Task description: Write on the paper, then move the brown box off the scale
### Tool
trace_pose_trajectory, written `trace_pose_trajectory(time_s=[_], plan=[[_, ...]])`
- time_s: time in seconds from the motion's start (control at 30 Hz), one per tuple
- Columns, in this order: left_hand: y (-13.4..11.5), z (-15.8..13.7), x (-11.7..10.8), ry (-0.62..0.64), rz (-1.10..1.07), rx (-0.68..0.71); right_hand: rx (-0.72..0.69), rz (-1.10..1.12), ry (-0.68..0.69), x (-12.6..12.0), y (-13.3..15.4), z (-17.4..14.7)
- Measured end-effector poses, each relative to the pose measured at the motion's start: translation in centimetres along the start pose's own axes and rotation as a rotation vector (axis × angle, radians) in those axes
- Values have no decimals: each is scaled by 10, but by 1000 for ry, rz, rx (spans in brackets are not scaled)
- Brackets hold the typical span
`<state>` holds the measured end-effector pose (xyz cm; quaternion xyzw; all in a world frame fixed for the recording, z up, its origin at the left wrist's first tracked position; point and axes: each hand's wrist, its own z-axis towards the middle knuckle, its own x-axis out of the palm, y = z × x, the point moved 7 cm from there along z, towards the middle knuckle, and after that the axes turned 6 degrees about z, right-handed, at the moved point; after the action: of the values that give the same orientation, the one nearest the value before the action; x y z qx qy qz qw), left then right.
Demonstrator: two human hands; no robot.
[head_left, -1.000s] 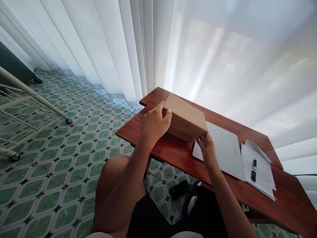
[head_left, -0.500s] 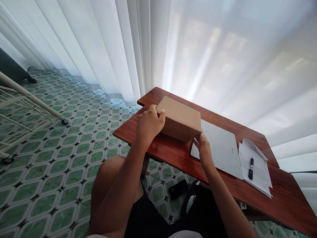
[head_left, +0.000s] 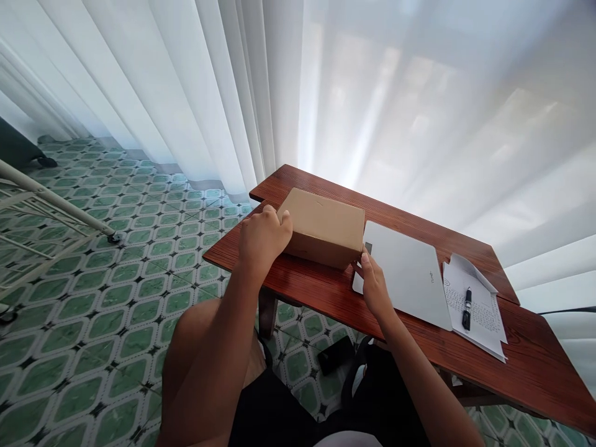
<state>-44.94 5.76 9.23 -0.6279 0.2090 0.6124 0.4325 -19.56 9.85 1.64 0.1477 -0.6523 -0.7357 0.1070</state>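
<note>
A plain brown cardboard box rests on the left part of the reddish wooden table. My left hand grips its left end, the thumb at the top edge and the fingers partly hidden behind that side. At the box's lower right corner is my right hand, its fingertips closed on the corner. Just right of the box lies a shut silver laptop, its near left corner close under my right hand.
Written paper sheets lie right of the laptop, with a black pen on top. A white wheeled rack stands on the tiled floor at left. White curtains hang behind the table. A dark flat object is on the floor below.
The box has shifted left and now sits flatter on the table, with more of the laptop's left edge showing. Both hands have moved along with it. The view has turned slightly.
</note>
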Motion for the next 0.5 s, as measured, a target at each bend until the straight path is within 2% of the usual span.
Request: trace_pose_trajectory(time_s=[0.2, 0.27, 0.33, 0.43, 0.5], plan=[[-1, -1, 1, -18, 39, -21, -42, -5, 31, 1, 2, -1], [-2, -3, -2, -61, 27, -33, -53, -31, 51, 2, 2, -1], [-7, -7, -11, -195, -1, -13, -69, -102, 38, -1, 4, -3], [-21, -18, -28, -441, -74, 89, -140, -199, -77, -14, 14, -9], [-33, -26, -35, -525, -128, 170, -204, -207, -152, -23, 23, -16]])
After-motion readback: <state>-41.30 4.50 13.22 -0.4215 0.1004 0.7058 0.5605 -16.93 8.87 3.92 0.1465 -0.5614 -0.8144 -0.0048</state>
